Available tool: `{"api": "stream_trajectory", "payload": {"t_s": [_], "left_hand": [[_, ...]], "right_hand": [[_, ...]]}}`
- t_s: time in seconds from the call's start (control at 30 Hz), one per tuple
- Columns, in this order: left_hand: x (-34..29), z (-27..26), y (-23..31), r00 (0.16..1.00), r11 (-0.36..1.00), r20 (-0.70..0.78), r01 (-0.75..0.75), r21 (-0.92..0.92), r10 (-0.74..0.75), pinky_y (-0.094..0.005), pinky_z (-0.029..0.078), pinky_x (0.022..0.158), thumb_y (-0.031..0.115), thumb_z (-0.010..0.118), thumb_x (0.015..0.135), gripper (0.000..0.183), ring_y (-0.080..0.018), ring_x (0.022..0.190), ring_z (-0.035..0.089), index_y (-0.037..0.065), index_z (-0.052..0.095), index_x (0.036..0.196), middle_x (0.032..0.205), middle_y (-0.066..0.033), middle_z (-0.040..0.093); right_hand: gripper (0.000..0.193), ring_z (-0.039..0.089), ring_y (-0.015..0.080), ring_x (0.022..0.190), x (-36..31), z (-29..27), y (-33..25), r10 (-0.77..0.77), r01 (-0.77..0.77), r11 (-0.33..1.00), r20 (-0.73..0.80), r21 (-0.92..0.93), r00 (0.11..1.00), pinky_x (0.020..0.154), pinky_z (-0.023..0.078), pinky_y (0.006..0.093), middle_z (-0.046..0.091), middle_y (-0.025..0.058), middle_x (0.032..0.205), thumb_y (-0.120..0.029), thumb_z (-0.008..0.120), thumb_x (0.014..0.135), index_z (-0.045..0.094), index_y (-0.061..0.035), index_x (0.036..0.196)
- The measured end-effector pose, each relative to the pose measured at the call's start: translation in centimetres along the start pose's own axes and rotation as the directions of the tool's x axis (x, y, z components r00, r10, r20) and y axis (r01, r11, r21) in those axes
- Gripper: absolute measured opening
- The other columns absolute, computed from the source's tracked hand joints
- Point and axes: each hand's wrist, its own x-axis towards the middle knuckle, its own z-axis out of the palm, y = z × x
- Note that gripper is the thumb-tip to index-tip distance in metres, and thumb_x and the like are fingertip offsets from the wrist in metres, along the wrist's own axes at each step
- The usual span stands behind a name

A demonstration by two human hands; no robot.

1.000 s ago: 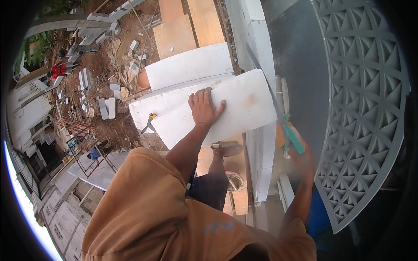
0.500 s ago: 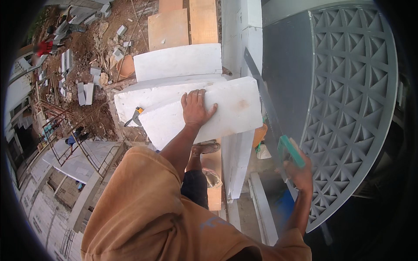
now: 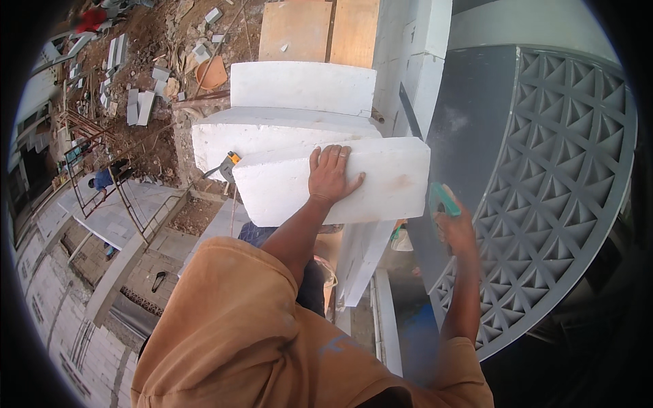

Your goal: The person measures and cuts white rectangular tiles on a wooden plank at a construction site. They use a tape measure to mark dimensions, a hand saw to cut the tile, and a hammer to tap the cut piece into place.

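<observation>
My left hand [image 3: 332,175] lies spread on top of a long white lightweight building block [image 3: 391,180]. Its fingers point away from me and hold nothing. Closed round the green handle [image 3: 443,201] of a handsaw is my right hand [image 3: 457,228], off the block's right end. The far part of the saw blade [image 3: 410,112] shows beyond the block, while its middle is hidden by the block. More white blocks lie underneath and beyond, one long block [image 3: 303,88] among them. A tool with a yellow and black grip [image 3: 230,163] rests by the block's left end.
A white block wall [image 3: 422,75] runs along the right. Past it stands a grey panel with a pyramid-patterned lattice [image 3: 558,183]. Wooden boards [image 3: 296,30] lie ahead. Rubble, an orange basin [image 3: 211,73] and scaffolding [image 3: 129,204] with a person [image 3: 103,179] are down left.
My right hand has brought the saw handle farther from me, beside the block's right end. The block now covers the blade's middle. My left hand stays on the block; the whole view has shifted.
</observation>
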Motion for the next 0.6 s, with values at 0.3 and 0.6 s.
{"api": "stream_trajectory", "payload": {"t_s": [0.3, 0.6], "left_hand": [[0.4, 0.3, -0.6, 0.997, 1.000, -0.068, -0.025, 0.011, 0.025, -0.0531, 0.025, 0.114, 0.057, 0.068, 0.079, 0.071, -0.0283, 0.127, 0.047, 0.010, 0.053, 0.131, 0.127, -0.0118, 0.054], [-0.2, -0.5, -0.3, 1.000, 0.997, -0.002, 0.014, -0.070, -0.014, -0.0526, 0.024, 0.116, 0.053, 0.070, 0.080, 0.072, -0.0271, 0.131, 0.046, 0.009, 0.053, 0.134, 0.132, -0.0116, 0.054]], "right_hand": [[0.061, 0.060, 0.0122, 0.061, -7.8, 0.1, 1.7, 0.188, -0.190, 0.981, -0.038, -0.033, 0.981, 0.051, 0.048, 0.0255, 0.067, 0.0091, 0.088, -0.005, 0.061, 0.082, 0.051, 0.0003, 0.142], [0.062, 0.066, 0.0271, 0.110, 0.1, -3.0, -2.0, -0.192, 0.116, 0.836, -0.089, -0.536, 0.977, 0.096, 0.049, 0.0338, 0.067, 0.0197, 0.123, -0.005, 0.068, 0.081, 0.053, 0.0022, 0.141]]}}
